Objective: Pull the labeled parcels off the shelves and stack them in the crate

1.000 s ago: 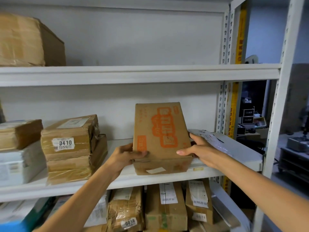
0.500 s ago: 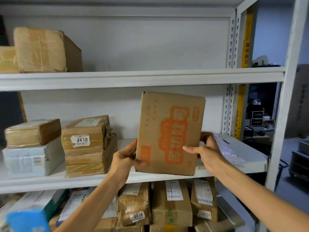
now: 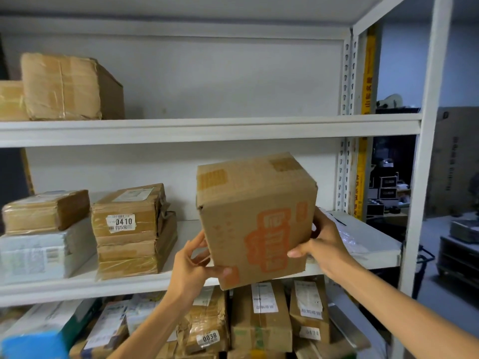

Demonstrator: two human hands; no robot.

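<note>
Head view: the cardboard box (image 3: 256, 218) with orange print is held off the middle shelf (image 3: 155, 283). It is tilted, and its lower corner hangs past that shelf's front lip. The left hand (image 3: 191, 265) grips the lower left corner, thumb flat across the front face and fingers curled behind the side. The right hand (image 3: 324, 242) clamps the right edge, thumb on the front face and fingers wrapped round to the far side. Both hands are closed on the box; neither is free.

Step in hand, as judged: withdraw the box from the shelving and carry it to the crate.

1. Draw the box straight outward from the middle shelf before lowering it, so the rear bottom edge does not catch the lip.
2. Level the box. The tilt likely places most of the load on the left thumb.
3. Move the fingers under the base once the box is out past the shelf. Side pressure alone could slip on smooth cardboard.
4. Avoid the clear plastic bag (image 3: 355, 237) lying at the right end of the middle shelf, just behind the right hand.
5. Leave the parcel marked 0410 (image 3: 127, 216), toward the left end of the middle shelf, undisturbed.

The blurred blue shape (image 3: 33, 343) below the middle shelf's left end may be the crate, but the blur prevents confirmation.
</note>
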